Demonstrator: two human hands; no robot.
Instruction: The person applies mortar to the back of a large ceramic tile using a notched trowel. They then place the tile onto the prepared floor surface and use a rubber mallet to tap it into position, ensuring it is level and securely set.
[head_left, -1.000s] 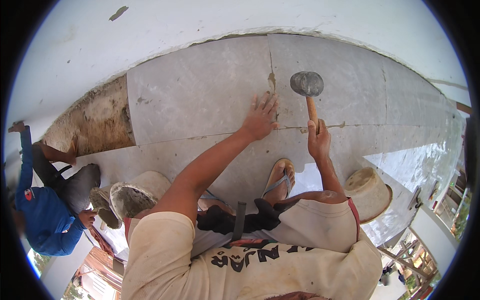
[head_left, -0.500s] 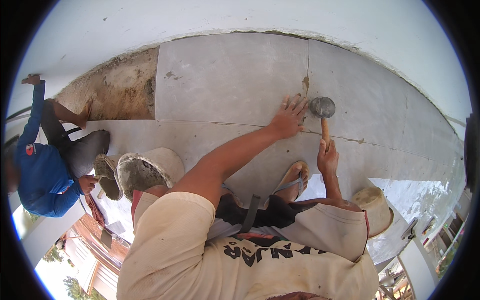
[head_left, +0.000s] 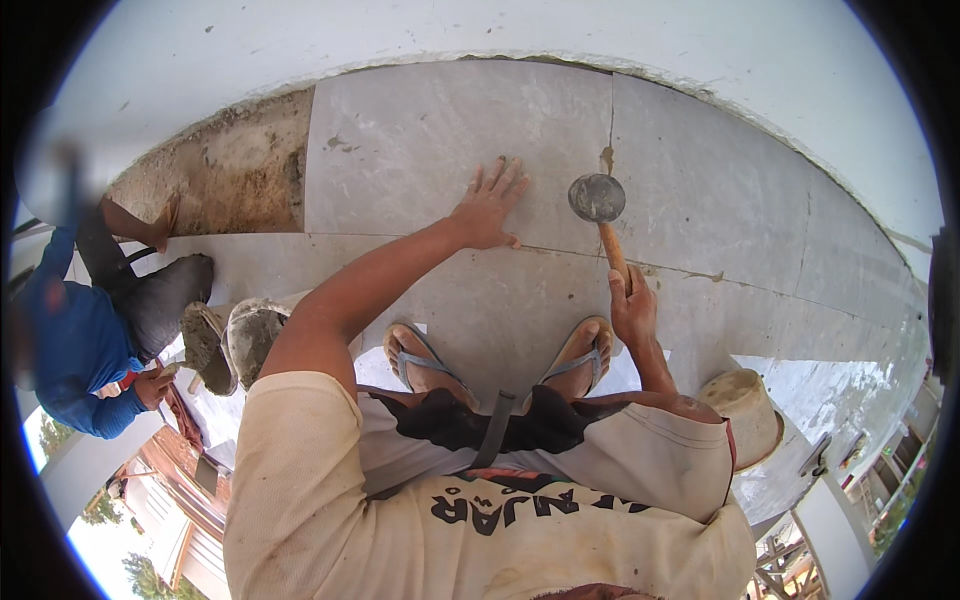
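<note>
My right hand (head_left: 634,305) grips the wooden handle of a rubber mallet (head_left: 597,198). The mallet's round dark head, smeared with grey, is over the grey floor tile (head_left: 400,130) close to a joint. To its left, my left hand (head_left: 488,207) lies flat with fingers spread on that same tile, near its front edge. Another large tile (head_left: 710,180) adjoins on the right, with a dab of mortar on the seam between them. Whether the mallet head touches the tile I cannot tell.
Bare rough mortar bed (head_left: 240,170) shows left of the tile. A co-worker in a blue top (head_left: 95,330) crouches at the left beside mortar-crusted buckets (head_left: 257,340). A dirty bucket (head_left: 742,415) stands by my right side. A white wall (head_left: 480,25) borders the tiles' far side.
My left hand has slid left along the tile, away from the joint. The mallet has shifted left and slightly nearer the far wall. The co-worker's raised arm is blurred now.
</note>
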